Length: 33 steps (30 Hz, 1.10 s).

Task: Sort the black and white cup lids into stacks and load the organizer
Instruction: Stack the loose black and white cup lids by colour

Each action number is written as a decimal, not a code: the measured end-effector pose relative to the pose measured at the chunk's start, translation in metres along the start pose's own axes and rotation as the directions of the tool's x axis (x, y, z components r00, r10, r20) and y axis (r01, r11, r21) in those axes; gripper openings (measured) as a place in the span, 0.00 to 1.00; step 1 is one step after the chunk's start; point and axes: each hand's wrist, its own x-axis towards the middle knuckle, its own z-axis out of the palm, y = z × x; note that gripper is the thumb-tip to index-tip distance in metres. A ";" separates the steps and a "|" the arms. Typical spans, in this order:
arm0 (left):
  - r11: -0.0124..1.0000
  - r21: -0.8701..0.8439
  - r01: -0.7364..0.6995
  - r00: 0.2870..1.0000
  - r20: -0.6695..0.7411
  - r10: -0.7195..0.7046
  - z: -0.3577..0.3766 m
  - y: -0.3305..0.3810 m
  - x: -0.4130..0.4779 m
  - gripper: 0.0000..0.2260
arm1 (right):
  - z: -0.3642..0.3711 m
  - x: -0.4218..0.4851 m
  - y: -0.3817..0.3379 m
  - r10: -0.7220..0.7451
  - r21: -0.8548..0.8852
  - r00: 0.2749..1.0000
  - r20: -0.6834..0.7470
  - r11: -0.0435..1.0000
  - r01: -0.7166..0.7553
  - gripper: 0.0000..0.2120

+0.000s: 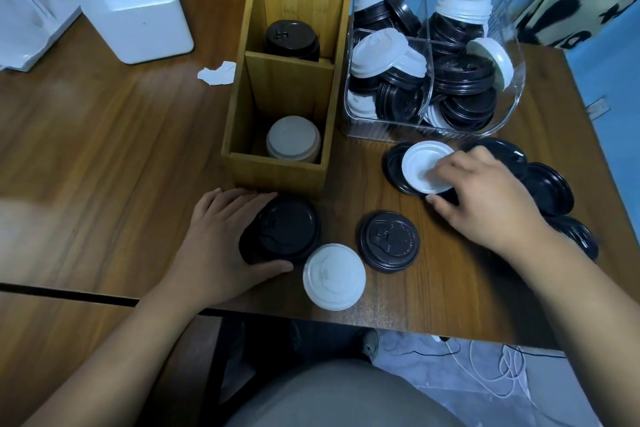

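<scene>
Two grips, two chances to mix colours.
Your left hand [221, 236] cups the black stack [282, 230] on the counter [104, 135]; your right hand [485, 198] pinches a white lid [420, 166] lying on a black lid [394, 166], which could lift with it.

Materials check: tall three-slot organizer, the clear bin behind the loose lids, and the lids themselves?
Organizer: looks like bamboo or light wood, matte, with visible grain and plank joints.
Clear bin: seemingly acrylic or hard plastic, transparent and glossy, with a ribbed front wall and glare on the rims.
Lids, e.g. black lid and white lid: likely thin moulded plastic, semi-gloss, with embossed detail.
</scene>
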 end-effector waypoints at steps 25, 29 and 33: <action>1.000 0.006 0.003 1.000 0.006 -0.003 0.000 0.001 -0.003 0.45 | -0.004 -0.087 -0.152 0.293 0.771 0.743 0.601 0.033 -0.636 0.06; 1.000 0.006 0.005 1.000 -0.001 -0.005 -0.001 0.000 -0.004 0.45 | -0.011 -0.088 -0.142 0.360 0.696 0.830 0.425 0.456 -0.554 0.12; 1.000 0.002 -0.004 1.000 -0.002 0.004 0.000 0.000 -0.004 0.45 | -0.011 -0.078 -0.137 0.144 0.334 0.990 -0.002 0.933 -0.135 0.19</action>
